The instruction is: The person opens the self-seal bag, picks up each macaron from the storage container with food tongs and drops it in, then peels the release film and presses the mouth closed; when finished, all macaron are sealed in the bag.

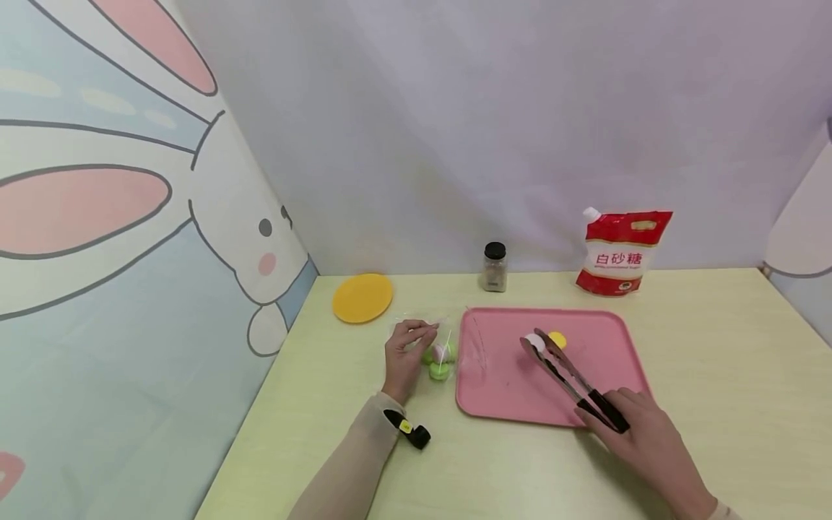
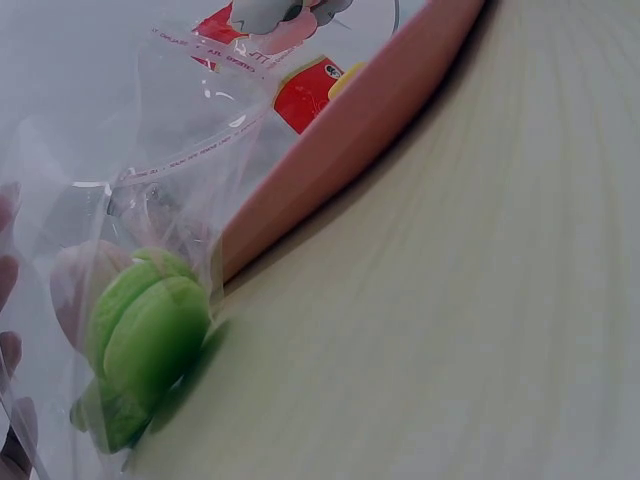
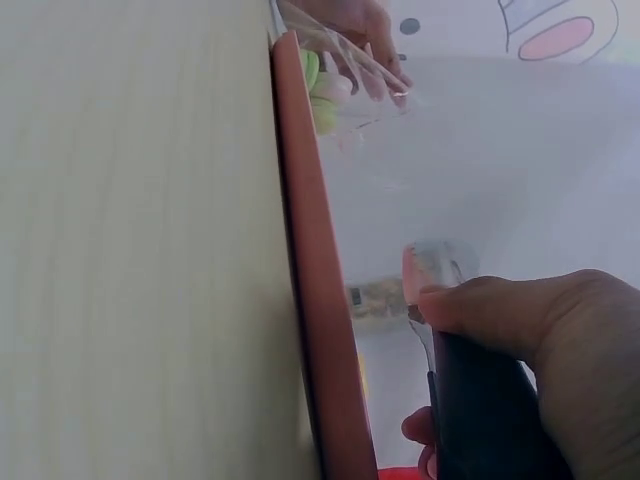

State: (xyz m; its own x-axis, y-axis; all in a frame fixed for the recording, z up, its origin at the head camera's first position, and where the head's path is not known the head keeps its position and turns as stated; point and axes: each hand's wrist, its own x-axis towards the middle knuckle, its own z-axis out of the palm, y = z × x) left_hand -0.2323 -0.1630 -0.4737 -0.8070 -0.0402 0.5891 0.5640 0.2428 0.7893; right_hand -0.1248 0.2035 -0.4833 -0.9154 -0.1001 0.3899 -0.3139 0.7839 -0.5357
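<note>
My left hand (image 1: 406,354) pinches the edge of a clear plastic bag (image 1: 453,334) at the left of the tray. Inside the bag lie green macarons (image 2: 155,335) and a pale pink one (image 1: 440,353). My right hand (image 1: 640,433) grips the black handles of metal tongs (image 1: 575,380), which reach out over the pink tray (image 1: 494,397). Between the tong tips sits a pale pink macaron (image 1: 534,341), seen also in the right wrist view. Just right of the tips, a yellow macaron (image 1: 557,339) rests on the tray.
A yellow plate (image 1: 362,297) lies at the back left of the table. Behind the tray stand a black-lidded jar (image 1: 495,269) and a red and white sugar pouch (image 1: 620,253). The wall rises along the table's back edge.
</note>
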